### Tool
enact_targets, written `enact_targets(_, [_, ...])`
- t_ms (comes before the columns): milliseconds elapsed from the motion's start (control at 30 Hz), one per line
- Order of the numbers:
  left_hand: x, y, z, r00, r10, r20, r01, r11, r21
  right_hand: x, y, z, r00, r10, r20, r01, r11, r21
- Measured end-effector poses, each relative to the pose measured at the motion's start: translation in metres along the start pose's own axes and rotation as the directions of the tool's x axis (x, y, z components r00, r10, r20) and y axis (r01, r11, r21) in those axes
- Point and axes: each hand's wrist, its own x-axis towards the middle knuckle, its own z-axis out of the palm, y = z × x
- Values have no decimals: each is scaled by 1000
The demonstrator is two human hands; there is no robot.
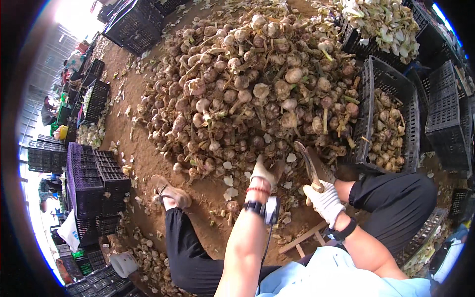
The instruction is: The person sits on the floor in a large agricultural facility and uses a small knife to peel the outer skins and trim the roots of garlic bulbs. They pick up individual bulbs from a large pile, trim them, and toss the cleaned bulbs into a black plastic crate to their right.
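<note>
A large heap of garlic bulbs [237, 85] with dry stalks lies on the ground in front of me. My left hand [264, 173], in a light knitted glove, reaches to the near edge of the heap; whether its fingers hold a bulb is hidden. In my gloved right hand [323, 202] is the wooden handle of a curved blade [308, 161], its tip pointing up towards the heap. Loose garlic skins lie on the soil between my feet, and a single garlic bulb [233, 206] rests nearer to me, left of my left forearm.
A black plastic crate [365, 111] partly filled with garlic bulbs stands at my right, beside more crates. Peelings are piled on a crate [382, 29] at the top right. Stacked crates [87, 182] and a white bucket [124, 264] stand left. People sit farther off at the left.
</note>
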Motion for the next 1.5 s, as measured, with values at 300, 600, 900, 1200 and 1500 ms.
enact_targets(300, [-36,-10,-15,869,303,392,-416,876,244,5,6,-19,1000,-23,17,23,999,36])
enact_targets(600, [-255,-37,-62,717,396,573,-675,600,430,-29,-22,-14,809,-580,97,576,748,-329])
enact_targets(900, [-238,-32,-102,-38,193,980,-513,-846,147,-109,-61,-1,588,-685,431,783,347,-516])
enact_targets(1200, [-257,-44,-118,434,385,814,-787,-277,551,-106,-49,3,560,-677,477,793,273,-544])
enact_targets(1500, [-276,-45,-93,442,560,701,-784,-139,605,-26,-1,-31,807,-576,128,512,576,-638])
